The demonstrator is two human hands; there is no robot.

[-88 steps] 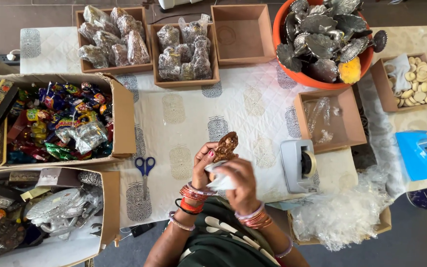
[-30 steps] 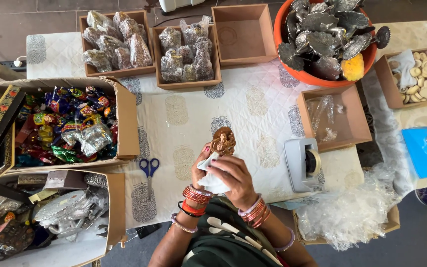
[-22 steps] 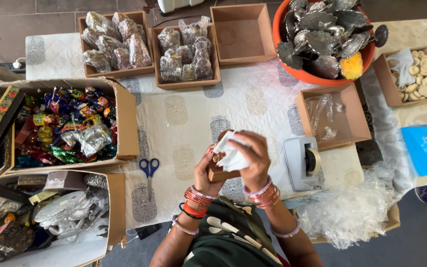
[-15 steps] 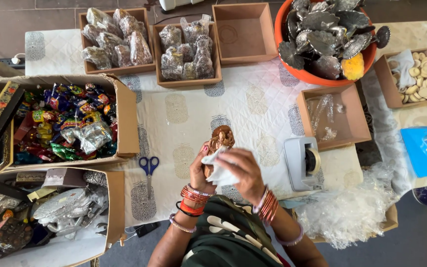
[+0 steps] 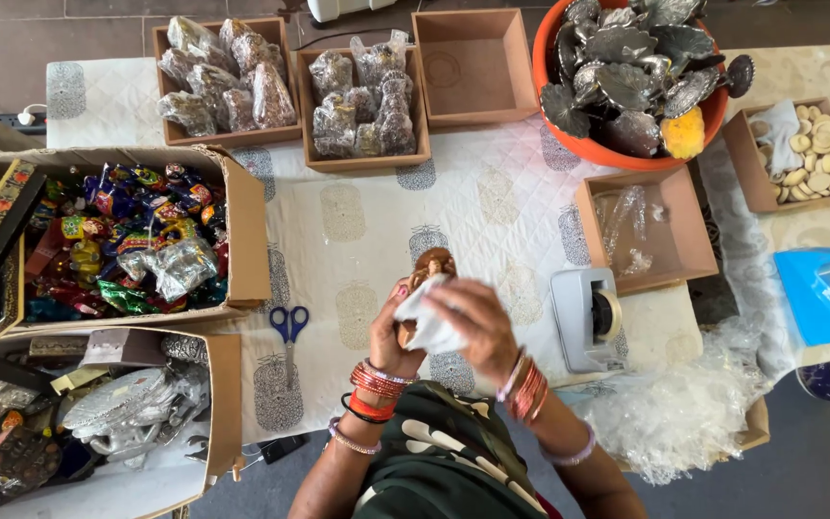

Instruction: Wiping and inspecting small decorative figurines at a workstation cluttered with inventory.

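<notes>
Down near the front edge of the table (image 5: 492, 202), both hands meet over a small brown figurine (image 5: 431, 266). The left hand (image 5: 391, 332) has its fingers curled around the figurine's lower part, holding it upright just above the patterned white cloth. The right hand (image 5: 473, 322) presses a white cloth (image 5: 429, 322) against the figurine's front, fingers closed on the cloth so that only the figurine's top shows (the rest is hidden behind cloth and fingers). Both wrists wear stacks of red and pink bangles.

Just to the left of the hands lie blue-handled scissors (image 5: 288, 324), flat on the table. To the right stands a grey tape dispenser (image 5: 585, 317), and beyond it a blue one (image 5: 823, 293). A heap of clear plastic bags (image 5: 684, 408) sits at the right front corner. Further back are cardboard trays of wrapped items (image 5: 223, 82), an empty tray (image 5: 473, 62) and an orange tub of metal leaves (image 5: 636, 72). At the left, a carton holds bright foil-wrapped things (image 5: 127, 245).
</notes>
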